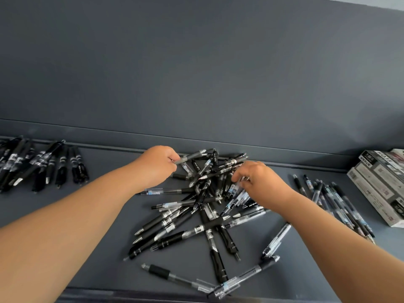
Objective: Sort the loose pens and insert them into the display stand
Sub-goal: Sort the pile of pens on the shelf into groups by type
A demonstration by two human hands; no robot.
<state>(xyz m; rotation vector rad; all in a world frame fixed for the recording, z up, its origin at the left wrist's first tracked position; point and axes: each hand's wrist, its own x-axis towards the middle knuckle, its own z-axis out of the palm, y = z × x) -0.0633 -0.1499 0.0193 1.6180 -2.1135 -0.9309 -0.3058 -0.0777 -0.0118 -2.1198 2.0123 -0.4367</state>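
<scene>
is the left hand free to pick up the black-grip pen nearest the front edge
Probably not yet: the left hand is pinching a pen at the far side of the pile. The black-grip pen lies uncovered at its grip end, so nothing else blocks it.

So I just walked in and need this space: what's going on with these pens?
A person is sorting a jumbled pile of pens on a grey surface. The left hand pinches a grey pen at the pile's far edge; the right hand holds a few clear-barrelled pens. A left group and right group lie set apart; boxes sit far right. No display stand is in view.
</scene>
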